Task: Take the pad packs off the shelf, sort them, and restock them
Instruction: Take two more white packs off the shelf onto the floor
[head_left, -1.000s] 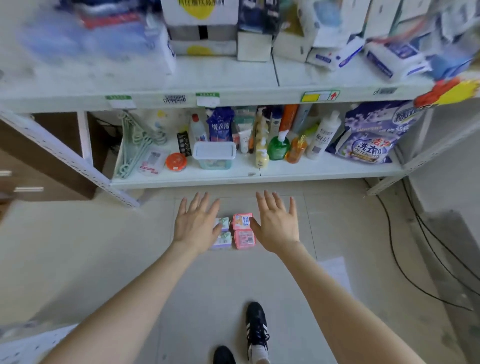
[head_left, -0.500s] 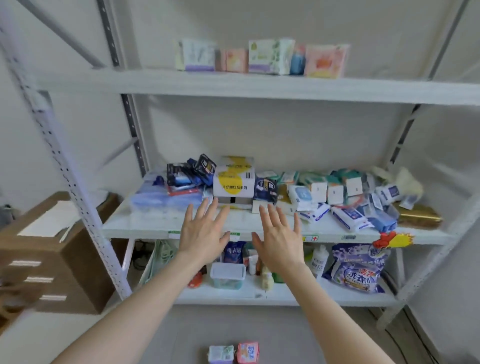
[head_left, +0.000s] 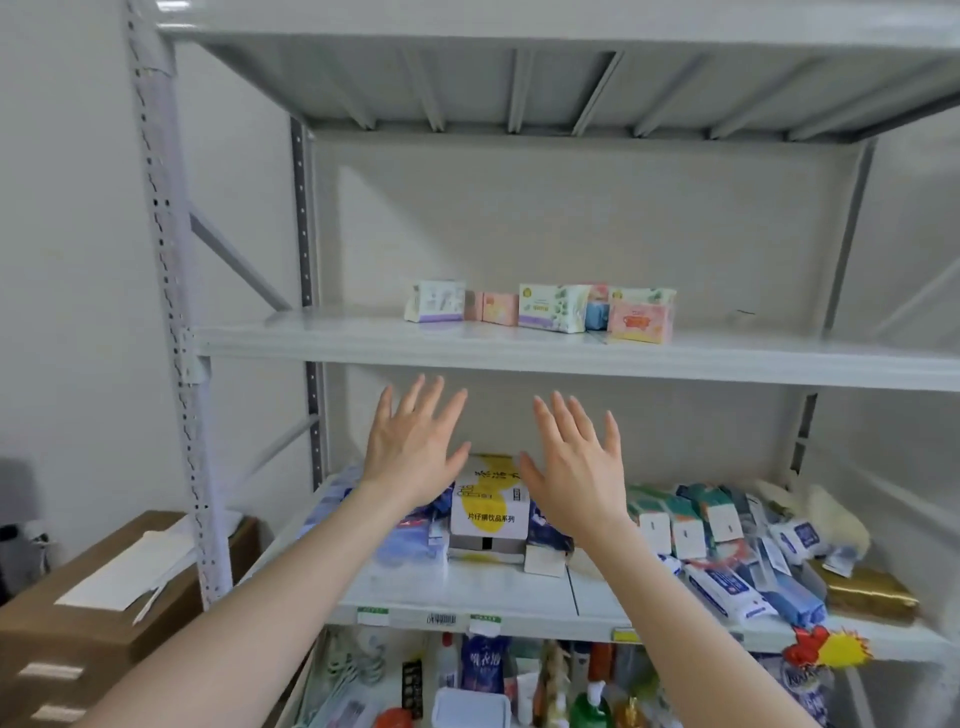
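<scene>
On the far upper grey metal shelf (head_left: 519, 353) stand two white plastic-wrapped pad packs (head_left: 435, 301), at least two pink pad packs (head_left: 641, 319) and one blue pad pack (head_left: 596, 316). One brown cardboard box (head_left: 78, 639) sits left.

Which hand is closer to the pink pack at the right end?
Right. The right hand is below the pink pack, a bit left of it; the left hand is below too, but much farther left.

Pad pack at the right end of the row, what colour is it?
The pad pack is mostly pink; head view.

Both hands (head_left: 413, 449) (head_left: 576, 462) raised, fingers spread
</scene>
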